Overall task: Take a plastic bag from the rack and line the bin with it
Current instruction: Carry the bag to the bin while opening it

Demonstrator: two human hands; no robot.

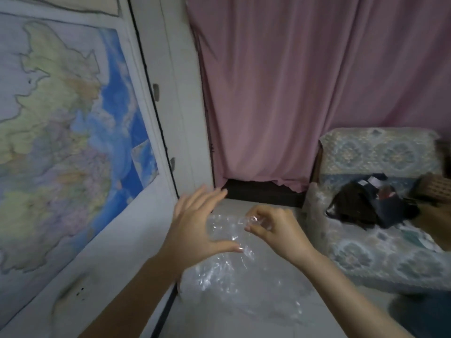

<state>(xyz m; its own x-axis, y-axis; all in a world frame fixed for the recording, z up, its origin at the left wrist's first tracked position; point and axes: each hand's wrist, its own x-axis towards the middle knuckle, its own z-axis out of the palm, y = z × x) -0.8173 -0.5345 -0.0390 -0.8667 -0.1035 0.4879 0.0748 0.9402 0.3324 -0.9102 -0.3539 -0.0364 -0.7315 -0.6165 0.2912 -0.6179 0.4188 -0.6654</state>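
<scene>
Your right hand pinches the top edge of a clear plastic bag between thumb and fingertips, closed on a small crumpled bunch of film. Your left hand is spread open, fingers splayed; its thumb tip touches the film lower down, but it grips nothing.

The plastic bag hangs in the air between and below both hands, in front of the pale floor. Long axis runs roughly top to bottom of the view, from the pinched edge down and slightly right. The film is wrinkled and see-through, so its lower outline is hard to trace. You cannot tell which end is the mouth.

Left: a map on the wall beside a white door frame. Ahead: a pink curtain. Right: a sofa with a floral cover; on its seat lies a dark bag, open at the top, contents too blurred to name.
</scene>
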